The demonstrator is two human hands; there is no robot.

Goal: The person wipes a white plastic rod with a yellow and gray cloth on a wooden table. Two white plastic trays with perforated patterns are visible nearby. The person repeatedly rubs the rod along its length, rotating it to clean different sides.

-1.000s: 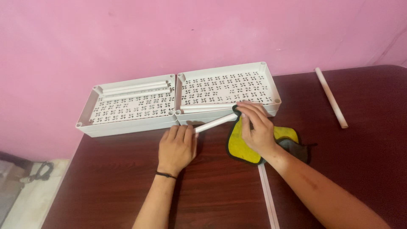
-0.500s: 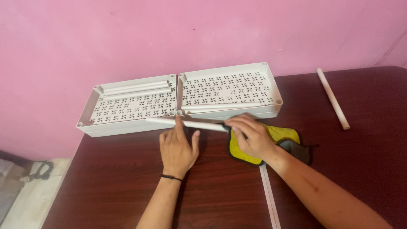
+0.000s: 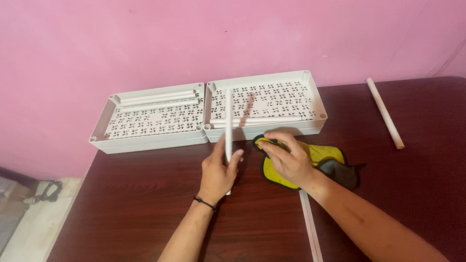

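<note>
My left hand (image 3: pixel 218 172) grips a white plastic tube (image 3: pixel 228 126), held pointing away from me, its far end over the right tray (image 3: pixel 310 82). My right hand (image 3: pixel 287 160) rests on a yellow and grey cloth (image 3: pixel 324 156) on the dark wooden table (image 3: pixel 136 204), fingers loosely spread, holding nothing firmly. Two white perforated trays stand side by side at the table's far edge. The left tray (image 3: pixel 104 121) holds several white tubes (image 3: pixel 158 101) along its back wall. One white tube (image 3: pixel 272 119) lies along the front of the right tray.
Another white tube (image 3: pixel 385 113) lies on the table at the far right. A thin white strip (image 3: pixel 309 228) runs toward me below my right arm. A pink wall stands behind the trays. The floor shows beyond the table's left edge.
The tube has swung from lying crosswise in front of the trays to pointing away from me. My right hand has let go of it and dropped onto the cloth.
</note>
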